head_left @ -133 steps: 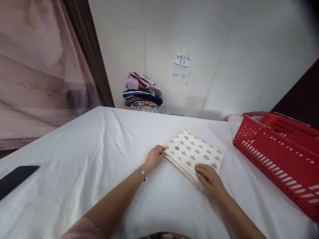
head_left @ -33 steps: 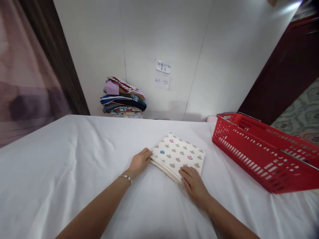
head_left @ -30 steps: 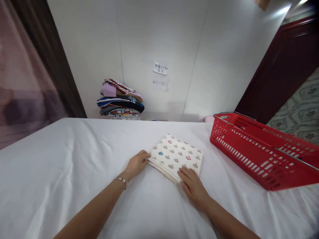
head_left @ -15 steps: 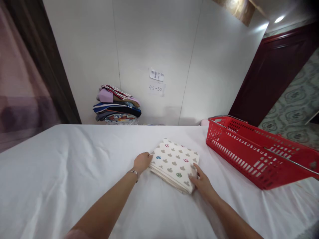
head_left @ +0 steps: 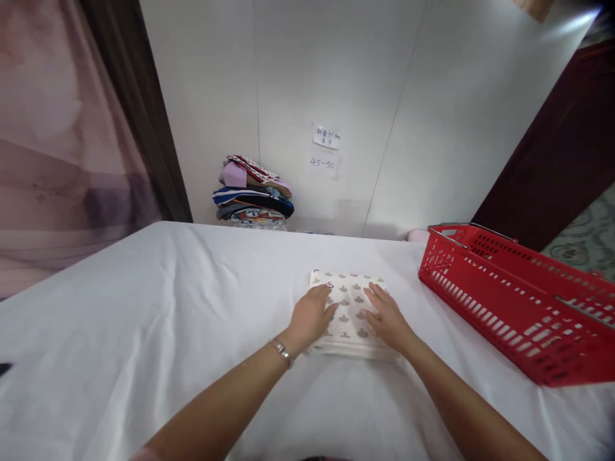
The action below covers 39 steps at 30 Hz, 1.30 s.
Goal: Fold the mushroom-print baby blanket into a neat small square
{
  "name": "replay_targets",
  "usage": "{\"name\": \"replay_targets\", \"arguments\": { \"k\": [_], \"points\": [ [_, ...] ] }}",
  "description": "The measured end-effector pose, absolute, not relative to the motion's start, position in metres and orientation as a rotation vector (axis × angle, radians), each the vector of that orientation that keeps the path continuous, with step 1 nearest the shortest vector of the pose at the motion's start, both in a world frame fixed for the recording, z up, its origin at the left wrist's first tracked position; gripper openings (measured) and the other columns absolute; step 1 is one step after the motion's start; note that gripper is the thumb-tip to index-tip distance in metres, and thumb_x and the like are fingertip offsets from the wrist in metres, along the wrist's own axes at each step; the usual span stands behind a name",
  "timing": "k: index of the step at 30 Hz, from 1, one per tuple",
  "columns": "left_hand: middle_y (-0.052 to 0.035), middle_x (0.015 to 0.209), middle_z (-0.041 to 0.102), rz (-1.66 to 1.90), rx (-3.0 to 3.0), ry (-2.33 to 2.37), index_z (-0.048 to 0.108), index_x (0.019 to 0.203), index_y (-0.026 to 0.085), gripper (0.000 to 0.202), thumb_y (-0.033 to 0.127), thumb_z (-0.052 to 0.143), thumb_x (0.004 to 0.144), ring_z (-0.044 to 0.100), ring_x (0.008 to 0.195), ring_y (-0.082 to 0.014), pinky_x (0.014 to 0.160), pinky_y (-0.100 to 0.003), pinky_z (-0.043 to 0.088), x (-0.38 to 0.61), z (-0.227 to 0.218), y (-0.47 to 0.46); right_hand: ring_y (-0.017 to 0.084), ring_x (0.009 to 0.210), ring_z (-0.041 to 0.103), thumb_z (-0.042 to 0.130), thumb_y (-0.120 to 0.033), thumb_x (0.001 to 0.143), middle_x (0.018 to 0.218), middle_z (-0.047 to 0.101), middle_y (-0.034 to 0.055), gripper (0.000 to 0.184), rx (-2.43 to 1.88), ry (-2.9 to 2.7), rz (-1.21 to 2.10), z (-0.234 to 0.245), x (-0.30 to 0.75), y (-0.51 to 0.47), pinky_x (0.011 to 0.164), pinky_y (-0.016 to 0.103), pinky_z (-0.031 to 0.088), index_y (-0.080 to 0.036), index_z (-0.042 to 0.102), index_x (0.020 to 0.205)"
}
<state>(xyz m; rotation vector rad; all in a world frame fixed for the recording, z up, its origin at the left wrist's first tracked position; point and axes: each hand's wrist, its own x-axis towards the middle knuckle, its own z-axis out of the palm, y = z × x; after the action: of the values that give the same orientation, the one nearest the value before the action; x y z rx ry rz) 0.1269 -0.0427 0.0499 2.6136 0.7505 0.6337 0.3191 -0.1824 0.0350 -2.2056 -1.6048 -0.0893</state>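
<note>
A folded cream cloth (head_left: pixel 350 320) with grey and coloured mushroom-like prints lies flat on the white-covered table, its layered edge facing me. My left hand (head_left: pixel 311 315) rests on the cloth's left side, palm down, fingers stretched out. On the right side of the cloth lies my right hand (head_left: pixel 387 320), its fingers spread over the print. Neither hand grips the cloth. The two hands cover parts of its left and right sides.
A red plastic basket (head_left: pixel 509 301) with metal handles stands to the right on the white tablecloth (head_left: pixel 192 333). Behind the far table edge rises a stack of folded fabrics (head_left: pixel 254 192). A white wall with paper notes (head_left: pixel 325 150) stands behind, and a pinkish curtain (head_left: pixel 57 141) hangs left.
The cloth has turned so its front edge is square to me. Both hands have gone from its edges to lying on top. The view has shifted left.
</note>
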Motion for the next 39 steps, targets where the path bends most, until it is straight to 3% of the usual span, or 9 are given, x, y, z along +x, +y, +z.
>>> {"name": "replay_targets", "arguments": {
  "k": [4, 8, 12, 16, 25, 29, 32, 35, 39],
  "points": [
    [-0.0112, 0.145, 0.032, 0.452, 2.683, 0.788, 0.038, 0.133, 0.012, 0.055, 0.042, 0.037, 0.087, 0.022, 0.135, -0.025, 0.109, -0.044, 0.022, 0.151, 0.024, -0.042, 0.026, 0.137, 0.016, 0.038, -0.043, 0.089, 0.147, 0.024, 0.0112, 0.054, -2.354, -1.694, 0.065, 0.022, 0.31, -0.168, 0.108, 0.05, 0.014, -0.018, 0.035, 0.137],
    [-0.0074, 0.149, 0.022, 0.357, 2.668, 0.869, 0.033, 0.137, 0.016, 0.058, 0.047, 0.03, 0.088, 0.013, 0.138, -0.0227, 0.11, -0.045, 0.018, 0.148, 0.004, -0.036, 0.025, 0.137, 0.015, 0.031, -0.048, 0.091, 0.147, 0.025, 0.0113, 0.055, -2.387, -1.704, 0.181, 0.012, 0.313, -0.172, 0.108, 0.05, 0.012, -0.018, 0.036, 0.137],
    [-0.0047, 0.15, 0.019, 0.319, 2.67, 0.876, 0.03, 0.139, 0.02, 0.057, 0.047, 0.028, 0.088, 0.011, 0.138, -0.0219, 0.11, -0.048, 0.017, 0.146, 0.004, -0.034, 0.025, 0.137, 0.014, 0.031, -0.051, 0.09, 0.147, 0.024, 0.0118, 0.058, -2.357, -1.68, 0.324, 0.023, 0.321, -0.17, 0.108, 0.049, 0.014, -0.017, 0.036, 0.137],
    [-0.0039, 0.15, 0.018, 0.3, 2.663, 0.9, 0.03, 0.139, 0.021, 0.057, 0.048, 0.027, 0.088, 0.01, 0.139, -0.0222, 0.11, -0.049, 0.016, 0.147, 0.007, -0.036, 0.026, 0.138, 0.011, 0.035, -0.046, 0.089, 0.149, 0.02, 0.0125, 0.057, -2.425, -1.597, 0.169, 0.034, 0.339, -0.154, 0.108, 0.048, 0.013, -0.016, 0.034, 0.138],
    [-0.0027, 0.15, 0.02, 0.355, 2.621, 0.951, 0.033, 0.137, 0.024, 0.057, 0.051, 0.029, 0.088, 0.005, 0.139, -0.0263, 0.108, -0.051, 0.018, 0.143, 0.002, -0.036, 0.025, 0.137, 0.011, 0.031, -0.047, 0.09, 0.148, 0.022, 0.0092, 0.055, -2.485, -1.541, 0.153, 0.003, 0.365, -0.141, 0.107, 0.05, 0.013, -0.018, 0.035, 0.136],
    [-0.0042, 0.15, 0.019, 0.403, 2.561, 1.011, 0.034, 0.137, 0.022, 0.056, 0.05, 0.028, 0.088, 0.015, 0.137, -0.0289, 0.106, -0.047, 0.023, 0.143, 0.002, -0.036, 0.026, 0.136, 0.016, 0.042, -0.044, 0.085, 0.146, 0.028, 0.0104, 0.051, -2.355, -1.424, 0.145, -0.001, 0.374, -0.151, 0.107, 0.046, 0.021, -0.018, 0.046, 0.129],
    [-0.0121, 0.149, 0.021, 0.459, 2.497, 1.124, 0.033, 0.135, 0.018, 0.054, 0.045, 0.031, 0.089, 0.031, 0.13, -0.0276, 0.102, -0.043, 0.03, 0.142, 0.005, -0.036, 0.028, 0.131, 0.03, 0.048, -0.045, 0.08, 0.142, 0.035, 0.0124, 0.059, -2.285, -1.131, 0.184, -0.007, 0.378, -0.168, 0.104, 0.045, 0.029, -0.017, 0.043, 0.132],
    [-0.0171, 0.14, 0.037, 0.511, 2.413, 1.214, 0.034, 0.133, 0.015, 0.053, 0.041, 0.036, 0.088, 0.039, 0.125, -0.0264, 0.099, -0.039, 0.034, 0.141, 0.01, -0.035, 0.028, 0.119, 0.047, 0.053, -0.045, 0.076, 0.132, 0.049, 0.0113, 0.066, -2.205, -0.958, 0.266, -0.012, 0.376, -0.188, 0.099, 0.044, 0.037, -0.019, 0.038, 0.136],
    [-0.0158, 0.124, 0.055, 0.436, 2.198, 1.251, 0.029, 0.135, 0.013, 0.062, 0.044, 0.044, 0.084, 0.053, 0.111, -0.0247, 0.09, -0.033, 0.041, 0.136, 0.014, -0.028, 0.027, 0.104, 0.059, 0.059, -0.041, 0.073, 0.118, 0.06, 0.0084, 0.069, -2.037, -0.92, 0.278, -0.018, 0.367, -0.204, 0.088, 0.043, 0.047, -0.024, 0.036, 0.137]
  ]
}}
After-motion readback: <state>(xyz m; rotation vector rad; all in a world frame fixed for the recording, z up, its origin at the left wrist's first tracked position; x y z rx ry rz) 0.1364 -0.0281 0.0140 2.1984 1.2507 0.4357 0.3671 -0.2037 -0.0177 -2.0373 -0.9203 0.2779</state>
